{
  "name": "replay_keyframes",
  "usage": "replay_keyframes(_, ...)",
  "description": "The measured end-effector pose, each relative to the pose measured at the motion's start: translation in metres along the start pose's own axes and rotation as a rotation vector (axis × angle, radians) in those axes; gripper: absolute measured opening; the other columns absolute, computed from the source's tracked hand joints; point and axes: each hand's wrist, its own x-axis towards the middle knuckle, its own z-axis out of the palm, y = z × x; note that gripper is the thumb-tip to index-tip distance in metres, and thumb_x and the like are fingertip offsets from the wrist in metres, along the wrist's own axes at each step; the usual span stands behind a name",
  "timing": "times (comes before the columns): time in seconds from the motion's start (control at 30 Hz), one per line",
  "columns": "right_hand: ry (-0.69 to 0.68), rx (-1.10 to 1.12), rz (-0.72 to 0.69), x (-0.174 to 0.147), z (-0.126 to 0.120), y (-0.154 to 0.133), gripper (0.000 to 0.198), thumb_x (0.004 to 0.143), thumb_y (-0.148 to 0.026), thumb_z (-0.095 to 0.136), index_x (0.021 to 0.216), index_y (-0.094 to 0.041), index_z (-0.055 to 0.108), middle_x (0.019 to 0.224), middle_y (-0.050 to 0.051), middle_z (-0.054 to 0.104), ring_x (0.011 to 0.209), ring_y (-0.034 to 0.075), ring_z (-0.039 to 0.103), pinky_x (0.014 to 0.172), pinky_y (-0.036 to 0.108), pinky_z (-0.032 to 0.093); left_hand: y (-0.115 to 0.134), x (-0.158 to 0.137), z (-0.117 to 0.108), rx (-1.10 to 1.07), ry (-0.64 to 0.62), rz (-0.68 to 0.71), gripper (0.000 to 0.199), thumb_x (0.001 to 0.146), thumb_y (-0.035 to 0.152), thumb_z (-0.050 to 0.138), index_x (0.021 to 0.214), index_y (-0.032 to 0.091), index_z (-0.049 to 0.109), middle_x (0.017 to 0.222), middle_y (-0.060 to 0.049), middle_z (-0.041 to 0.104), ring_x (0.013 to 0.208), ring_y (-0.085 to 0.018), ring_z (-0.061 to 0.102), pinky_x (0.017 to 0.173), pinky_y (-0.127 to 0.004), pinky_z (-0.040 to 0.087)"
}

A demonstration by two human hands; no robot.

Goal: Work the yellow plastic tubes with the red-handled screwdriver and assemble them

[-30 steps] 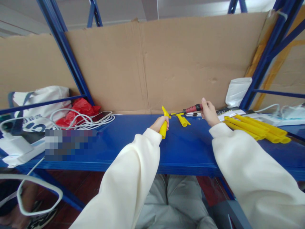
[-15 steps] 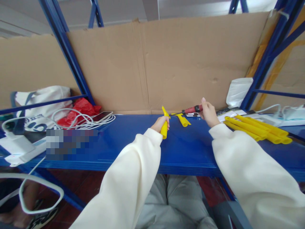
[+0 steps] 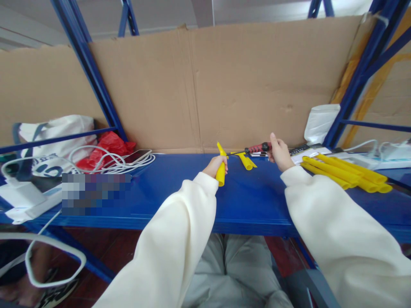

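Note:
My left hand [image 3: 217, 166] is closed around a yellow plastic tube [image 3: 220, 176] whose narrow tip points up and away from me. In my right hand [image 3: 278, 150] is the butt end of a red-and-black screwdriver [image 3: 257, 148], held nearly level. Its thin dark shaft runs left to the yellow tube just above my left fingers; whether the tip is inside the tube or only against it I cannot tell. Behind the screwdriver, a second yellow piece [image 3: 247, 163] lies on the blue shelf [image 3: 180, 188].
Several long yellow tubes [image 3: 349, 171] are stacked at the right, near a white power strip [image 3: 369, 160] and a white pouch [image 3: 322, 123]. At left are coiled white cables [image 3: 141, 159], a red plastic bag [image 3: 111, 147] and a white cloth bag [image 3: 69, 132]. Cardboard [image 3: 144, 94] walls the back.
The screwdriver's handle has turned a little, its red grip showing a different side, and my right fingers have shifted on it. The left hand and tube have stayed about where they were.

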Motion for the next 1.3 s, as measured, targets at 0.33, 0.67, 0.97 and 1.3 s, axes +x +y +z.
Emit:
replay_keyframes(0.33, 0.033, 0.07, 0.033, -0.006, 0.004, -0.009, 0.037, 0.076, -0.054, 0.067, 0.078, -0.024, 0.046, 0.049, -0.006, 0.045, 0.039, 0.012, 0.041, 0.035, 0.027, 0.03, 0.002, -0.003, 0.001, -0.002, 0.013, -0.006, 0.012, 0.065, 0.008, 0.052, 0.061, 0.019, 0.049, 0.037, 0.003, 0.043, 0.03, -0.01, 0.039, 0.034, -0.019, 0.034)
replay_keyframes(0.67, 0.074, 0.151, 0.083, -0.002, 0.004, -0.008, 0.029, 0.079, -0.043, 0.066, 0.076, -0.023, 0.046, 0.044, -0.008, 0.044, 0.034, 0.01, 0.041, 0.03, 0.022, 0.026, 0.003, -0.005, 0.002, 0.053, 0.011, 0.008, 0.013, 0.066, 0.006, 0.047, 0.061, 0.018, 0.049, 0.036, 0.003, 0.043, 0.031, -0.01, 0.039, 0.035, -0.018, 0.035)
replay_keyframes(0.97, 0.076, 0.084, 0.084, -0.004, 0.002, -0.008, 0.028, 0.084, -0.042, 0.06, 0.071, -0.023, 0.046, 0.037, -0.009, 0.037, 0.028, 0.009, 0.032, 0.029, 0.023, 0.023, 0.004, -0.008, 0.002, 0.081, 0.022, 0.013, 0.015, 0.067, 0.005, 0.046, 0.06, 0.018, 0.047, 0.037, 0.002, 0.044, 0.032, -0.01, 0.04, 0.036, -0.018, 0.035)
replay_keyframes(1.3, 0.041, 0.11, 0.064, -0.003, 0.001, -0.004, 0.038, 0.082, -0.054, 0.062, 0.07, -0.023, 0.044, 0.039, -0.008, 0.035, 0.03, 0.009, 0.033, 0.03, 0.023, 0.023, 0.006, -0.01, 0.004, 0.113, 0.033, 0.015, 0.016, 0.067, 0.005, 0.045, 0.06, 0.019, 0.046, 0.035, 0.002, 0.043, 0.032, -0.01, 0.04, 0.036, -0.018, 0.034)
